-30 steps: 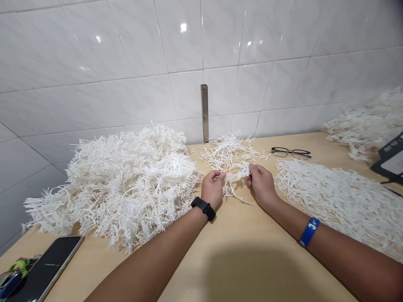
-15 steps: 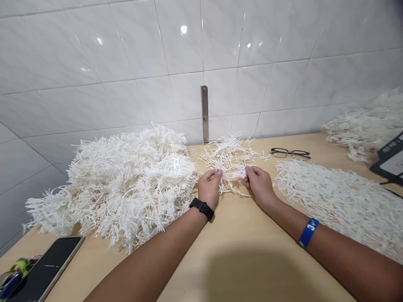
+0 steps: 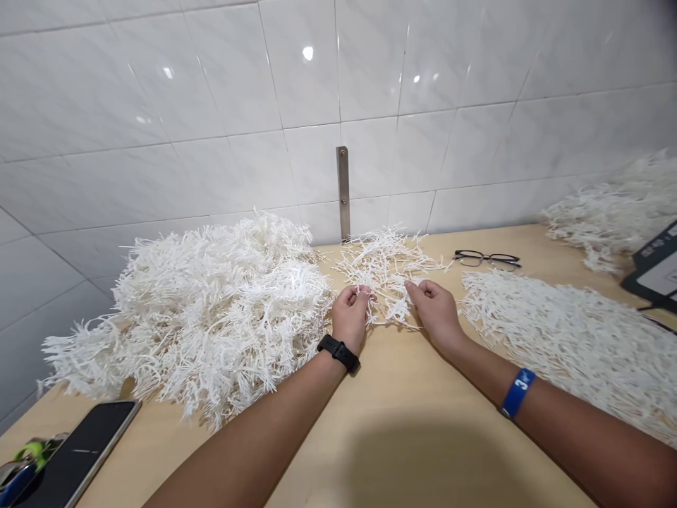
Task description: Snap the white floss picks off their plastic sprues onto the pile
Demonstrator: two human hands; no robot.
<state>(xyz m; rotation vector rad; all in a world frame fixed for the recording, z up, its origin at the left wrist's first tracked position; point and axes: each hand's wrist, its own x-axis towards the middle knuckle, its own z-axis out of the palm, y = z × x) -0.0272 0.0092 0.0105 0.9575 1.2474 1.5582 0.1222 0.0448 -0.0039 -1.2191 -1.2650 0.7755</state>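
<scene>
Bunched strips of branching white strands lie on the wooden table before me. My left hand (image 3: 350, 317), with a black watch on its wrist, is closed in a pinch on thin white strands (image 3: 370, 296) at its fingertips. Opposite it, my right hand (image 3: 436, 310) wears a blue wristband; its thumb and forefinger look slightly apart, beside a small white bunch (image 3: 398, 309) on the table. Just beyond both hands spreads a loose tangle of white strands (image 3: 383, 254). A large heap of white branching strands (image 3: 227, 310) rises left of my left hand.
A flatter spread of white strands (image 3: 560, 339) covers the right side. Black-framed glasses (image 3: 487, 259) lie behind it. Another white pile (image 3: 613, 212) and a dark-edged box (image 3: 656, 268) are at far right. A phone (image 3: 87, 451) lies front left. A metal bracket (image 3: 343, 194) is on the tiled wall.
The small white bunch at my right fingertips now lies lower on the table. My right fingertips have moved slightly left and loosened. My left hand has barely moved.
</scene>
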